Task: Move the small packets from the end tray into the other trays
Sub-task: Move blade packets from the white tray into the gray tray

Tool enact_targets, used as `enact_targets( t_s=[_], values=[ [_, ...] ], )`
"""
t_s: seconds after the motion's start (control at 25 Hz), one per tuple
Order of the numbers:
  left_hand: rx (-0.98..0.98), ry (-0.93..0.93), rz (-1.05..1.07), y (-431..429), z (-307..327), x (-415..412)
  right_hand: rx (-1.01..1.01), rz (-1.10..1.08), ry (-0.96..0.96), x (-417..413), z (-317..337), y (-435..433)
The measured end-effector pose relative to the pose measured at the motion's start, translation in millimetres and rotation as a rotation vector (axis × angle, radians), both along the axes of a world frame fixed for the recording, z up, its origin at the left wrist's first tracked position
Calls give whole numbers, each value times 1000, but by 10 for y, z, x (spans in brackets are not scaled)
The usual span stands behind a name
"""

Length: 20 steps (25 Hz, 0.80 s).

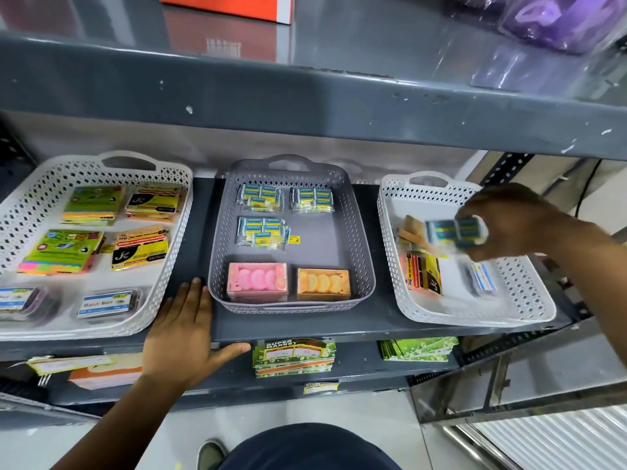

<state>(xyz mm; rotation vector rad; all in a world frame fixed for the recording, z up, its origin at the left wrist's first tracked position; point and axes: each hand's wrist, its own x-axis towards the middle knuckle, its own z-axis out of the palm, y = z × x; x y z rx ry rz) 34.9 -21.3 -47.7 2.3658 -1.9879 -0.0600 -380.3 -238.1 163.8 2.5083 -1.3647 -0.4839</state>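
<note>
Three perforated trays stand on a dark shelf: a white tray [169, 212] at the left, a grey tray [359, 239] in the middle and a white end tray [529, 300] at the right. My right hand [509, 222] is above the end tray, shut on a blue eraser packet [454, 232], blurred by motion. In the end tray lie a yellow-and-red packet [422, 273], a blue-and-white packet [483, 279] and a brown item [412, 228]. Three blue eraser packets [263, 232] and two boxes, pink [258, 281] and orange [322, 284], lie in the grey tray. My left hand [186, 334] rests flat on the shelf's front edge, holding nothing.
The left tray holds several sticky-note pads [64, 251] and labelled clear boxes [108, 303]. A grey upper shelf [305, 103] overhangs the trays. Below, a lower shelf carries green packets [293, 357] and papers [71, 364]. A metal rack [543, 432] stands at the lower right.
</note>
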Motion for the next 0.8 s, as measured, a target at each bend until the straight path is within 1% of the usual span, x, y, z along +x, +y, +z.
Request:
enact_targets(
  t_s=[0.08, 0.12, 0.16, 0.24, 0.32, 0.4, 0.48, 0.6, 0.8],
  values=[
    [9, 1, 0, -2, 14, -5, 41, 15, -304, 451, -77, -6],
    [13, 0, 1, 1, 20, -4, 57, 36, -383, 726, -142, -10],
    [15, 0, 3, 3, 24, -7, 69, 74, -405, 999, -216, -19],
    [18, 2, 4, 5, 43, -4, 95, 135, -323, 1485, -399, -65],
    [27, 4, 7, 9, 56, -3, 131, 108, -202, 1802, -593, -133],
    [35, 10, 5, 13, 57, -7, 144, 72, -100, 1933, -789, -214],
    [44, 12, 0, 20, 63, -6, 122, 85, -33, 1981, -937, -280],
    [46, 3, 0, 21, 63, 1, 89, 87, -17, 2021, -1050, -382],
    [42, 2, -7, 9, 61, -3, 122, 19, -15, 1989, -1149, -494]
  ],
)
